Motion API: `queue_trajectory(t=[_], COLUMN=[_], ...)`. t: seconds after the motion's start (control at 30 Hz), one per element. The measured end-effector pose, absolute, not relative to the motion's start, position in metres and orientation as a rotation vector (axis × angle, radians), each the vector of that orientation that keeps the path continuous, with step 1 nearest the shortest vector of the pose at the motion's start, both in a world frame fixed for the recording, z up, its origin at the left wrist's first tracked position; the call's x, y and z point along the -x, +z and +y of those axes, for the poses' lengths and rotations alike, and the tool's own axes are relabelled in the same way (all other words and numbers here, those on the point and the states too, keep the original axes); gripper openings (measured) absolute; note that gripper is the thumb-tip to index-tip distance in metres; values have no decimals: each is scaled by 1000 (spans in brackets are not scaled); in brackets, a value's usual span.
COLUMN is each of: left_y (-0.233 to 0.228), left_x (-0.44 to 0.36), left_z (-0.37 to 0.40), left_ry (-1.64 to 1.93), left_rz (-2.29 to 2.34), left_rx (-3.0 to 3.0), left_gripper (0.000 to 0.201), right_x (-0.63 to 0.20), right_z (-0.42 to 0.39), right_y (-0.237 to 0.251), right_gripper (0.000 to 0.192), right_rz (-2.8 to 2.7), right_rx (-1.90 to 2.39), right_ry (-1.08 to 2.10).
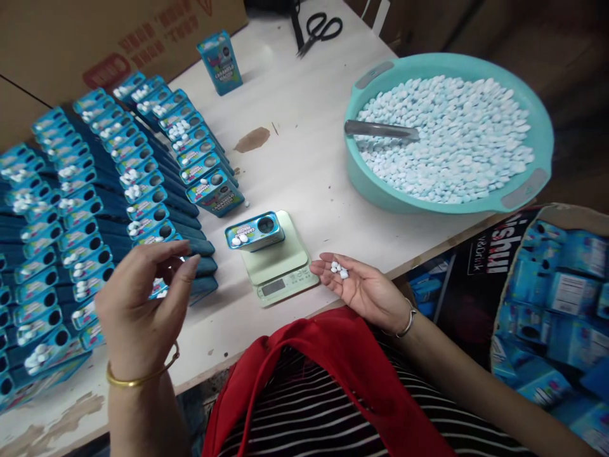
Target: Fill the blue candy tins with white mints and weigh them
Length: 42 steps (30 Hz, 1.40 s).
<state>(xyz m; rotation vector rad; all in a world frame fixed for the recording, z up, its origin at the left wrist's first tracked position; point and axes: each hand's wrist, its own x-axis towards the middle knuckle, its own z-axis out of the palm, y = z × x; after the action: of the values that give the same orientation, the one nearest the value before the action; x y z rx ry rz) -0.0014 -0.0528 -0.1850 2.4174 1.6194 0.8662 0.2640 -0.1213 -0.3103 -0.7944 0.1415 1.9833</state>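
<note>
Two hands are at work in your head view, both over the near edge of the white table [304, 146]. Your right hand [364, 285] lies palm up and loose just right of the small green scale [278, 266], fingers uncurled, cradling a few pale blue candies [339, 270] on the fingers without closing on them. On the scale's platform sits one open blue tin [255, 230], with a few candies showing in its top slot. Your left hand [137, 304] hovers over the near rows of tins [95, 216] that cover the left part of the table, fingertips pinched on the edge of one tin [159, 289] in that block; most of that tin is hidden by the hand. Beyond the scale, at the right, a teal basin [537, 184] holds a heap of the same candies, with a metal scoop [380, 129] lying in them. One tin stands upright [219, 62] at the far side, near black scissors [320, 29]. Off the table's right edge, a cardboard box [561, 304] holds blue cartons.
</note>
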Motion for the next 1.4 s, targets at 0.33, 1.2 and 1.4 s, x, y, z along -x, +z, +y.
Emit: queue_trajectory(t=[0.33, 1.2, 1.4], left_y=[-185, -224, -215], left_x=[-11, -85, -85], left_z=[-47, -69, -64], left_ry=[644, 453, 443], left_rz=[1572, 938, 894], left_rx=[-2500, -2595, -2684], left_gripper=[20, 23, 18], right_x=[-261, -227, -225], right_z=[-125, -101, -101], right_y=[-313, -256, -258], right_gripper=[16, 32, 22], right_rz=[162, 285, 193], right_rx=[829, 318, 327], right_ry=[1961, 2085, 2051])
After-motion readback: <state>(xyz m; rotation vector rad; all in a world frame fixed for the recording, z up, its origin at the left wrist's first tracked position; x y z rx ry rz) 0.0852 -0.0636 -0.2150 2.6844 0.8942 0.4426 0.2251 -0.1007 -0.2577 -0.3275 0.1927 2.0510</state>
